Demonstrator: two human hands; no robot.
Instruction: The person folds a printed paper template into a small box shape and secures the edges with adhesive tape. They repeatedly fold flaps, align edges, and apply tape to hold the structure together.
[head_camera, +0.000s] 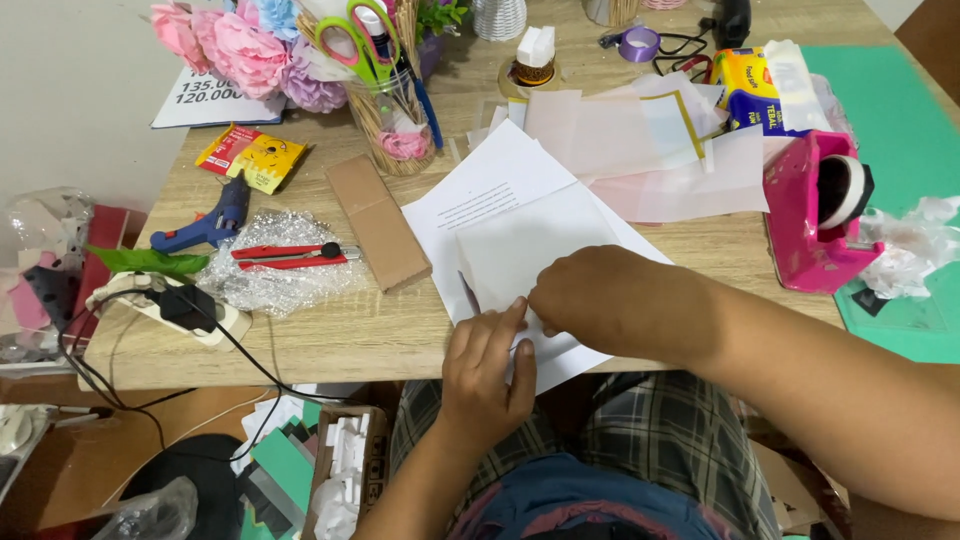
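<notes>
Head view: both hands are seen pressed on a translucent tracing sheet (530, 245) laid over a white printed page (470, 195) at the near edge of the wooden table (340, 340).

Left hand (487, 368): fingers extended and flat, fingertips (518, 308) set on the sheet's near-left corner. Nothing is pinched; the hand is spread and only pressing down.

Right hand (595, 298): laid knuckles-up on the sheet's near edge, fingers curled under. Whether the edge is gripped or just pinned cannot be told, since the fingertips are hidden. The two hands are touching or nearly so at the thumb side.

Key relation: the sheet extends away from both hands, toward the far side of the table, its long axis tilted slightly up-right. A dark line, possibly a pencil or a fold shadow, is seen at the sheet's left edge just beyond the left fingertips; it cannot be identified. The left hand is the nearer one to that edge; the right hand sits on the sheet's near middle.

Nearby, untouched: a cardboard strip (377, 220) left of the page, a red cutter (290, 257) on bubble wrap (275, 285), a blue glue gun (205, 228), a pink tape dispenser (815, 210) to the right, more pale sheets (660, 160) beyond.
</notes>
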